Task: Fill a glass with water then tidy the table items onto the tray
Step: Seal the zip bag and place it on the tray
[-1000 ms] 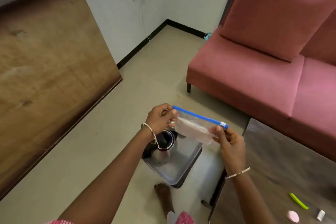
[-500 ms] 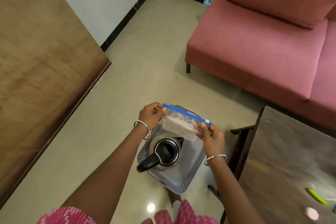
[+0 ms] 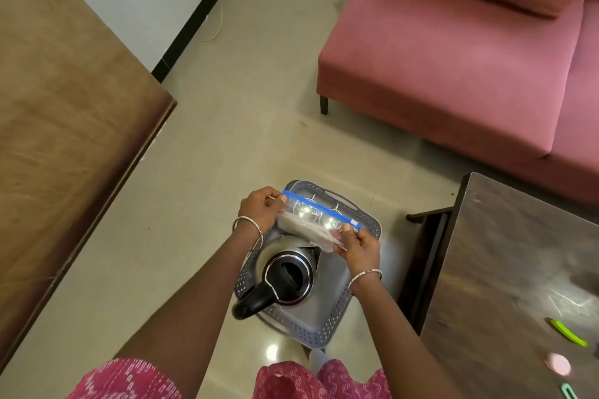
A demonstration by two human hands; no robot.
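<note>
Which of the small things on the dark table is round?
The pink one; the green piece beside it is long and narrow, and the teal one looks narrow too.

Glossy steel kettle (image 3: 285,272), clear plastic bag (image 3: 311,223), perforated plastic tray (image 3: 327,330).

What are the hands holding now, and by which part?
A clear blue-topped zip bag: the left hand pinches its left end, the right hand its right end, both near the top edge.

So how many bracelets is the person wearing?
2. The left-wrist bracelet is near the kettle; the right-wrist bracelet is above the tray. None seems hidden on the bare forearms.
</note>
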